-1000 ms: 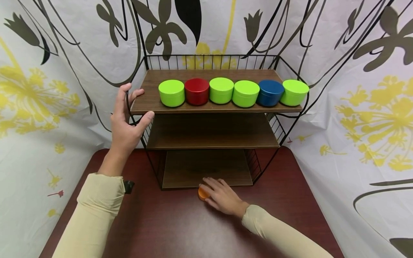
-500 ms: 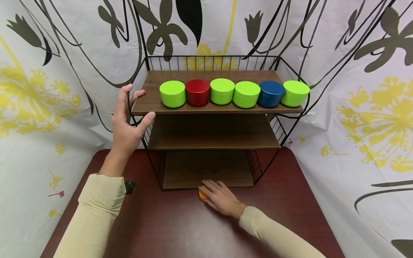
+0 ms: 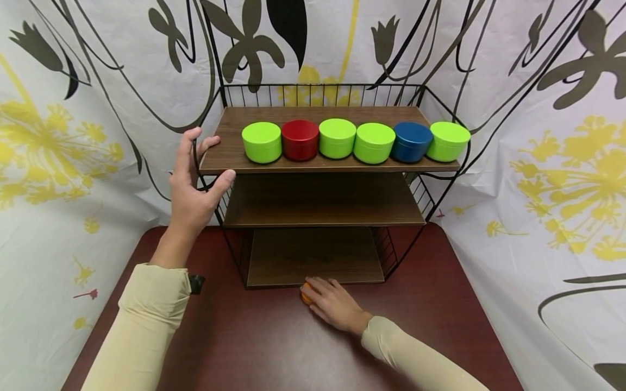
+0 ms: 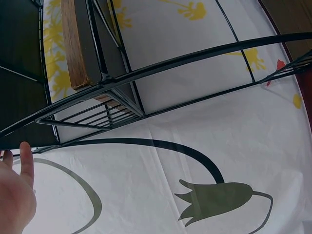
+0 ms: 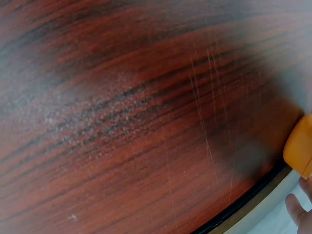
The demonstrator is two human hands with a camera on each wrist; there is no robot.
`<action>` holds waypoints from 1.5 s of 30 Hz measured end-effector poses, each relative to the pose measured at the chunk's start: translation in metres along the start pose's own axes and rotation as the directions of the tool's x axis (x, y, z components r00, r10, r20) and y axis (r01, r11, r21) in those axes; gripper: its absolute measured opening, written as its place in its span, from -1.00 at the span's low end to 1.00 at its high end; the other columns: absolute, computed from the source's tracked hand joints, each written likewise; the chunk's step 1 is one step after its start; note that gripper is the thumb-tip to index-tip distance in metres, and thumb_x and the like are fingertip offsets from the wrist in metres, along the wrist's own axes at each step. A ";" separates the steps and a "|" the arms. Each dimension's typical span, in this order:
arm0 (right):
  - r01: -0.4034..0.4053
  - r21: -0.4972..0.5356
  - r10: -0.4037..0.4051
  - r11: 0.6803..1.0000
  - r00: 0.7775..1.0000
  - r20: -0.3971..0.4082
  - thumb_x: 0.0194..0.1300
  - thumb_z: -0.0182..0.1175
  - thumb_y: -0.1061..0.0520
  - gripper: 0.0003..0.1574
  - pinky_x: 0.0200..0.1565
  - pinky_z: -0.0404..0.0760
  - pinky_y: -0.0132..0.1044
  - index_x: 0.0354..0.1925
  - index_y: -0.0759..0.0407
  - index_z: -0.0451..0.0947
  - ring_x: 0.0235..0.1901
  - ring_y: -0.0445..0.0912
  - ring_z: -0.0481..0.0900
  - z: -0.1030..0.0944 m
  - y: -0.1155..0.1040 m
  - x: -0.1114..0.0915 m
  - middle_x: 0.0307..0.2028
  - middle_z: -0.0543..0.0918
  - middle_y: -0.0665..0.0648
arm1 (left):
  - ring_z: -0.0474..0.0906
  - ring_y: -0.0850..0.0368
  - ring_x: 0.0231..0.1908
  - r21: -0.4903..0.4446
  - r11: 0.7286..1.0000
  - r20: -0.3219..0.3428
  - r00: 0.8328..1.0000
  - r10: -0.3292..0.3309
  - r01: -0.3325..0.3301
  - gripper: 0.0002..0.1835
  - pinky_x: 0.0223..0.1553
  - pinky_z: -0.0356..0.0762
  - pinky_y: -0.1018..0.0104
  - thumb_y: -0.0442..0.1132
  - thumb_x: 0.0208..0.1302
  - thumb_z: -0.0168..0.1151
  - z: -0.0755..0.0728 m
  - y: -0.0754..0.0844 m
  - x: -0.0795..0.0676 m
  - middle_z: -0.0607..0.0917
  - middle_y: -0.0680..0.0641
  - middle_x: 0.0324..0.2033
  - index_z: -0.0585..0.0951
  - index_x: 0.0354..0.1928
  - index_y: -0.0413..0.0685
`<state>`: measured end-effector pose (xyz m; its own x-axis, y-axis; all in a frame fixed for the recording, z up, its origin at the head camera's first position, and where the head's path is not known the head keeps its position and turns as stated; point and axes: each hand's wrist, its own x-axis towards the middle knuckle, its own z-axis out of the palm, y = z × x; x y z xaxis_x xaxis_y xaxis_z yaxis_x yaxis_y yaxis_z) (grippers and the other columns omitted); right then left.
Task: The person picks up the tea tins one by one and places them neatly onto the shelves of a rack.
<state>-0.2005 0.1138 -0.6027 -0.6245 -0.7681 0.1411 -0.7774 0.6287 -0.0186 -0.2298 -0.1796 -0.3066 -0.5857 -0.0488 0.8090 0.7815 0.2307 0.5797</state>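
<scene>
My left hand [image 3: 193, 187] holds the left end of the black wire shelf rack [image 3: 327, 165], its thumb at the top board's front edge and its fingers behind the side wire. In the left wrist view, the fingertips of the left hand [image 4: 20, 187] come up against the rack's dark frame [image 4: 161, 66]. Low on the table, my right hand [image 3: 337, 307] grips a small round orange tin [image 3: 306, 294] right in front of the bottom board. The hand hides most of it. The orange tin [image 5: 300, 148] also shows at the right wrist view's edge, fingertips against its lower side.
On the rack's top board stands a row of round lidded tins: several lime green ones [image 3: 262, 143], a red one [image 3: 300, 140] and a blue one [image 3: 411, 142]. The dark red table [image 3: 293, 347] is enclosed by a patterned white curtain [image 3: 538, 190].
My right hand has drawn slightly down and left, and its fingers have closed further around the orange tin. The left hand keeps its place on the rack.
</scene>
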 end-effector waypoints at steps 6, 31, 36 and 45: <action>0.013 -0.008 -0.013 1.000 1.000 -0.022 0.48 0.13 -0.03 -0.41 0.16 0.49 0.14 0.41 -0.03 0.36 0.34 0.07 0.39 0.002 0.000 0.000 0.40 0.36 0.15 | 0.38 -0.20 0.29 -0.001 1.000 -0.001 1.000 0.002 -0.002 -0.31 0.42 0.11 0.07 -0.33 0.22 0.32 0.000 0.001 0.000 0.52 -0.48 0.14 0.29 0.35 -0.34; 0.028 -0.014 -0.028 1.000 0.999 -0.019 0.46 0.17 0.02 -0.44 0.08 0.56 0.13 0.36 0.00 0.37 0.23 0.15 0.49 0.001 -0.008 0.005 0.33 0.43 0.21 | 0.38 -0.16 0.31 0.011 1.000 0.002 1.000 -0.006 0.006 -0.32 0.40 0.14 0.10 -0.40 0.19 0.30 -0.001 0.002 0.000 0.52 -0.48 0.15 0.29 0.35 -0.33; 0.055 -0.025 -0.055 0.998 0.998 -0.032 0.44 0.19 0.01 -0.43 0.07 0.56 0.14 0.36 0.00 0.38 0.21 0.14 0.51 -0.006 -0.012 0.006 0.31 0.45 0.20 | 0.38 -0.16 0.31 0.013 1.000 0.001 1.000 -0.006 0.006 -0.31 0.40 0.14 0.10 -0.39 0.20 0.30 -0.001 0.003 0.000 0.52 -0.47 0.15 0.28 0.35 -0.33; 0.179 -0.029 -0.181 0.984 0.968 -0.175 0.41 0.22 0.04 -0.45 0.07 0.56 0.02 0.32 0.04 0.41 0.17 0.10 0.52 -0.030 -0.016 0.015 0.26 0.49 0.21 | 0.38 -0.14 0.31 0.024 1.000 0.003 1.000 -0.019 0.019 -0.31 0.39 0.17 0.13 -0.39 0.20 0.29 -0.001 0.005 -0.001 0.52 -0.45 0.17 0.28 0.36 -0.32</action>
<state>-0.1952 0.0952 -0.5705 -0.4509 -0.8359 0.3130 -0.8740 0.4847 0.0355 -0.2251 -0.1790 -0.3039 -0.6012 -0.0499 0.7975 0.7649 0.2530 0.5924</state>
